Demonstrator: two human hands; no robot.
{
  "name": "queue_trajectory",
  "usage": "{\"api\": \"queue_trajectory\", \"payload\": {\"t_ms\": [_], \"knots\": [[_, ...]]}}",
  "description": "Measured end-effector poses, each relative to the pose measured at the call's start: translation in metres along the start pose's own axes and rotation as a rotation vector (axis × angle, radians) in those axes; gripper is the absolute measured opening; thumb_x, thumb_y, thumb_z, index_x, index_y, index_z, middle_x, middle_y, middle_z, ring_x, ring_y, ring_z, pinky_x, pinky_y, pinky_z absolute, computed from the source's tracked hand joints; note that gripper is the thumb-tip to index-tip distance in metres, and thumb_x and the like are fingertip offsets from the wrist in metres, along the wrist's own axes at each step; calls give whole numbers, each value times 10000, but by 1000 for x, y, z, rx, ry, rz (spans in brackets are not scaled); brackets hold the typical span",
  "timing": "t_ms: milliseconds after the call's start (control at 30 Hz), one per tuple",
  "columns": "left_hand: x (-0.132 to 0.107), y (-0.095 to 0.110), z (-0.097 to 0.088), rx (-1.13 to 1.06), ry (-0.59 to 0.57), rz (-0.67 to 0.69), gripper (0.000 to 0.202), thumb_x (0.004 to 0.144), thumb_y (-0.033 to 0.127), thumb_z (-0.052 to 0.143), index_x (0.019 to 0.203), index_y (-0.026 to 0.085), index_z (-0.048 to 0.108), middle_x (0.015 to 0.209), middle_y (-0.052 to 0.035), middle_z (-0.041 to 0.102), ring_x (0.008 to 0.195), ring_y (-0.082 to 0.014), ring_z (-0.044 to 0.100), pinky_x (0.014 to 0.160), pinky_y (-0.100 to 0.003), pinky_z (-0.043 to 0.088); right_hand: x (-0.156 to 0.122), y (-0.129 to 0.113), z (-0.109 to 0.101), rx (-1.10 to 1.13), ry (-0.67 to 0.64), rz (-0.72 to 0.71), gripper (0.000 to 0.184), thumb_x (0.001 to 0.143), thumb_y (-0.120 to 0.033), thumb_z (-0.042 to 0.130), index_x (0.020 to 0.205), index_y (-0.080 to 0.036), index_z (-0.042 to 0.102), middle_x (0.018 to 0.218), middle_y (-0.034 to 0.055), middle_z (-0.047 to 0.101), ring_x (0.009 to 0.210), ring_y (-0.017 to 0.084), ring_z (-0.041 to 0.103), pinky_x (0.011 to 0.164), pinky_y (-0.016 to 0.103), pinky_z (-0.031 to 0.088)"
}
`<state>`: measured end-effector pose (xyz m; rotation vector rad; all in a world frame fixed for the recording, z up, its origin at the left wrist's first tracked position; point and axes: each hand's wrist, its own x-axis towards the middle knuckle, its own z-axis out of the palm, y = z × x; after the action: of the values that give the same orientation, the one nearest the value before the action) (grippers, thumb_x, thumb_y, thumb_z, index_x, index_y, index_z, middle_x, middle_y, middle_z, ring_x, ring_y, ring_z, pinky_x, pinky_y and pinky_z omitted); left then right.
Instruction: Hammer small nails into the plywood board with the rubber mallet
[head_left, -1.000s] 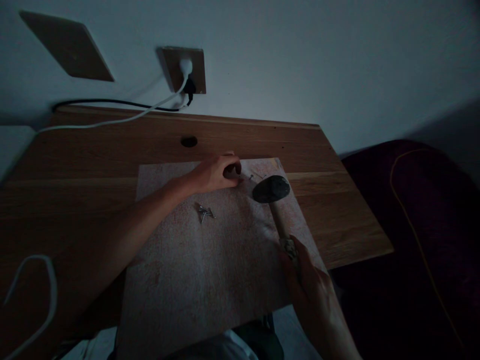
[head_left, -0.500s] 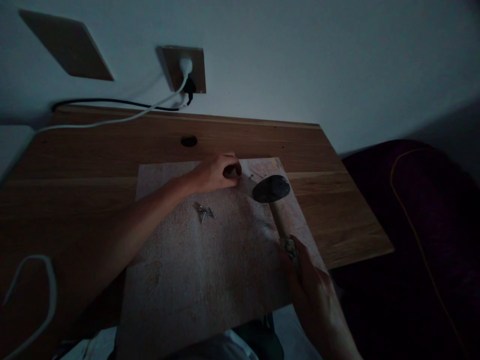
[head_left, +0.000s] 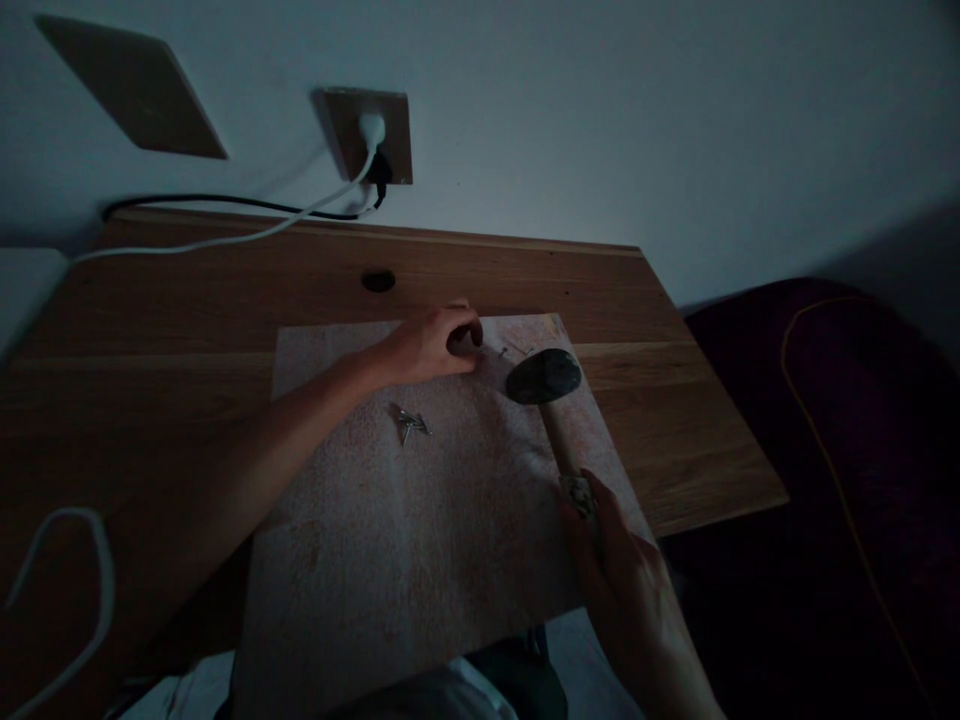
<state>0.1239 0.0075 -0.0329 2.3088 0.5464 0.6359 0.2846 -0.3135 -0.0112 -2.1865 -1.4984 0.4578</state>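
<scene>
A pale board (head_left: 420, 520) lies on a wooden desk (head_left: 187, 300). My left hand (head_left: 431, 345) rests near the board's far edge with fingers pinched together on a small nail that I can barely make out. My right hand (head_left: 622, 580) grips the wooden handle of a hammer (head_left: 551, 400), whose dark head hovers just right of the left hand. A few nails (head_left: 514, 352) stand or lie beside the hammer head. A small heap of loose nails (head_left: 409, 422) lies on the board below the left hand.
A wall socket (head_left: 371, 135) holds a white and a black plug, and their cables (head_left: 225, 225) run left along the desk's back edge. A white cable loop (head_left: 71, 580) lies at the near left. A dark chair (head_left: 840, 450) stands to the right.
Almost nothing differs: both hands and the hammer hold the same places, with only a slight shift of the view.
</scene>
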Motion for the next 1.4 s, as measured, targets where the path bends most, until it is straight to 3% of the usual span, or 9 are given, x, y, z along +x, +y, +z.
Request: {"api": "queue_trajectory", "payload": {"t_ms": [133,233,367,533,733,867,1067,1233,1400], "knots": [[0,2,-1,-17,-29,0,144,766,113,711,896,174,724,885,-2,640,742,-138,579,712,-277,446,0,1,0,6,15,-16,509,1115,-401,459,1544,-152,575,1247,212,811,1024,333,839,774,427,728],[0,4,-2,-17,-37,-2,172,760,102,711,917,169,731,890,-3,646,740,-138,583,715,-278,447,0,1,0,-4,-1,7,518,1119,-401,463,1546,-129,572,1168,214,831,961,331,847,718,418,726],[0,2,0,-1,-24,-7,202,742,127,764,936,172,725,898,-3,639,756,-146,582,724,-283,449,0,-3,0,6,4,21,514,1125,-390,439,1546,-129,574,1227,225,812,985,332,843,756,437,722],[0,1,1,4,-25,-7,127,778,134,744,899,170,726,881,-3,641,744,-142,582,719,-281,440,0,-4,0,3,-4,47,503,1127,-393,446,1532,-132,589,1131,200,838,1000,339,842,691,407,723],[0,3,-2,18,-39,5,176,754,122,747,924,165,733,904,-4,655,760,-144,587,742,-281,446,2,-6,-2,-29,38,-42,484,1123,-403,419,1497,-169,620,1228,206,818,1017,340,841,806,451,722],[0,3,-1,19,-13,-8,173,745,121,766,907,162,725,901,-2,647,763,-140,586,729,-273,437,4,-9,-2,-25,30,-27,495,1127,-437,420,1474,-152,629,1150,198,840,938,333,852,702,417,725],[0,3,-1,0,-31,-1,134,760,90,723,875,159,727,858,4,648,726,-129,583,720,-270,439,0,-9,3,41,51,21,487,1131,-404,417,1507,-151,594,1257,217,804,1055,336,831,811,446,722],[1,2,-1,2,-40,8,158,751,93,727,893,161,739,873,-2,666,730,-133,592,728,-275,448,1,-4,-1,41,-19,8,507,1119,-400,455,1527,-125,575,1236,219,811,975,323,847,707,397,727],[0,2,0,15,-24,0,160,747,110,746,897,164,735,890,-7,672,747,-140,599,714,-275,443,2,-4,0,20,15,-25,487,1113,-376,446,1506,-136,607,1205,216,817,935,313,846,711,410,724]]}}
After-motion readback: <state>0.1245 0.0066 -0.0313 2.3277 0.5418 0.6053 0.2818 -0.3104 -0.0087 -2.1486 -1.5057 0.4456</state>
